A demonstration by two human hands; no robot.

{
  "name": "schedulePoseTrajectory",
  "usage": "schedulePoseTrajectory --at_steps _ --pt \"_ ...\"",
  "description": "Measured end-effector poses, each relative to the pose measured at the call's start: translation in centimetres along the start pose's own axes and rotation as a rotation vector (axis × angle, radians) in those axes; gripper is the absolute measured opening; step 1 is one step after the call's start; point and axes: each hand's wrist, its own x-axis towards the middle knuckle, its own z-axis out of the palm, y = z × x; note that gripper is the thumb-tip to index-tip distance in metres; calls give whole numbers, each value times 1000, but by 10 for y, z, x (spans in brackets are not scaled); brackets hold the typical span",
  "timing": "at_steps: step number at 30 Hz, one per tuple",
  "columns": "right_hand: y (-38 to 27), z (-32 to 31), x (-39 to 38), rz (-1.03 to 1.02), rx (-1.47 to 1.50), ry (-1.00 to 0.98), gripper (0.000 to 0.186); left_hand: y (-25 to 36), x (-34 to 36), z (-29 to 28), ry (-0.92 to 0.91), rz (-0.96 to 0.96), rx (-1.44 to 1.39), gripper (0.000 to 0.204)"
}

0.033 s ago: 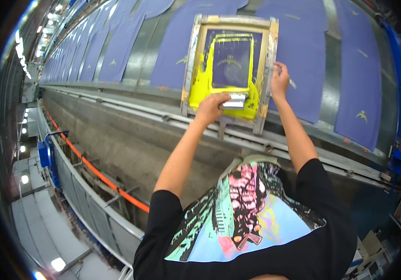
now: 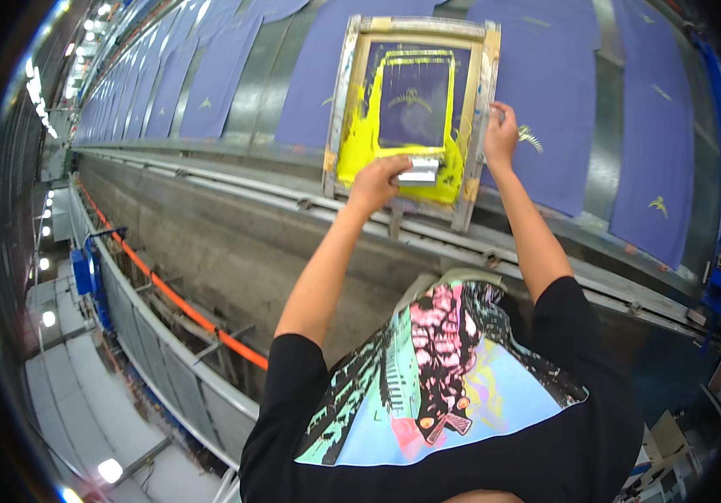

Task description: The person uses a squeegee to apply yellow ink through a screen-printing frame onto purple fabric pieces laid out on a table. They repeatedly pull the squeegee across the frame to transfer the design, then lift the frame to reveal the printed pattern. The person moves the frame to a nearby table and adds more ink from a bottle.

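Left hand has a snug grip on the metal squeegee, which pokes out rightward, crosswise at the near end of the screen frame. Right hand (farther from it) holds the frame's right side.

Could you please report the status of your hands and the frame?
Left hand holding silver tool. Right hand at right rail of frame. Yellow ink inside. No obstruction seen.

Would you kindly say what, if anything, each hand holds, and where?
The left hand holds the silvery squeegee by its left end; the right hand holds the screen frame by its right rail.
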Motion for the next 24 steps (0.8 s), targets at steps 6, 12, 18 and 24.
schedulePoseTrajectory --at_steps 6,12,18,24 --pt "-47 43 -39 88 35 -64 17 -23 -11 -67 -76 -148 -39 52" --pt "-74 60 -53 140 88 -88 18 -32 -16 -102 -62 -110 42 55" --pt "-60 42 -35 91 -20 -20 16 -25 -16 -106 17 -165 35 54" --pt "-18 7 -4 26 -64 84 17 4 -47 -65 -92 140 253 61"
